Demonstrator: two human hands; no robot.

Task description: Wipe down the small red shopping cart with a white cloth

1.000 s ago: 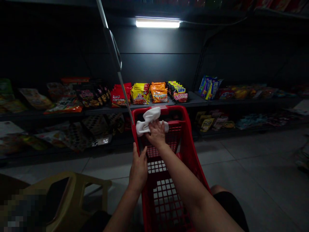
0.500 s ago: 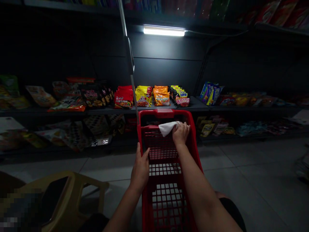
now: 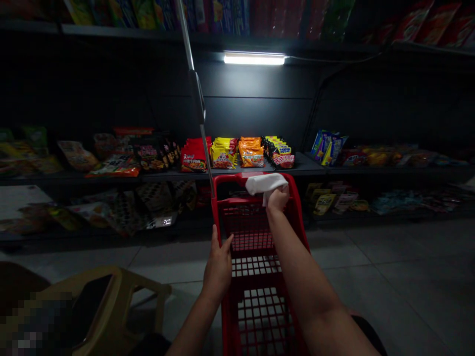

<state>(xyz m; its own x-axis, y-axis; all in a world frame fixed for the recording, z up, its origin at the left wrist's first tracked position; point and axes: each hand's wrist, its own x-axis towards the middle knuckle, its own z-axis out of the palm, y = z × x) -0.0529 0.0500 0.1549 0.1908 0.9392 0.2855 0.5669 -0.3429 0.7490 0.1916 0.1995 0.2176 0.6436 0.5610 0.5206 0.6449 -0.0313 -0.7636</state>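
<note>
A red plastic shopping basket [image 3: 301, 228] with grid walls and floor stands in front of me, its far end toward the shelf. My left hand [image 3: 218, 269] grips the basket's left rim, thumb on the inner side and fingers over the outside. In my closed right hand [image 3: 276, 201] is a white cloth [image 3: 266, 183], bunched up and lying over the far crossbar near the basket's right corner. Part of the cloth hangs below my fingers. A metal pole [image 3: 191, 59] with a dark grip slants up from the basket's far left corner.
Beyond the basket, a dark shelf [image 3: 237, 174] carries red, yellow, orange and black noodle packets [image 3: 252, 153] under a lit tube [image 3: 254, 59]. More snack bags fill both sides and the lower shelf. At left is a tan plastic stool [image 3: 118, 296] with a dark phone [image 3: 91, 309] on it.
My right hand has turned, and the cloth has gone from a hanging flap to a bunch over the far bar. My left hand keeps its place on the rim. The view has tilted up slightly.
</note>
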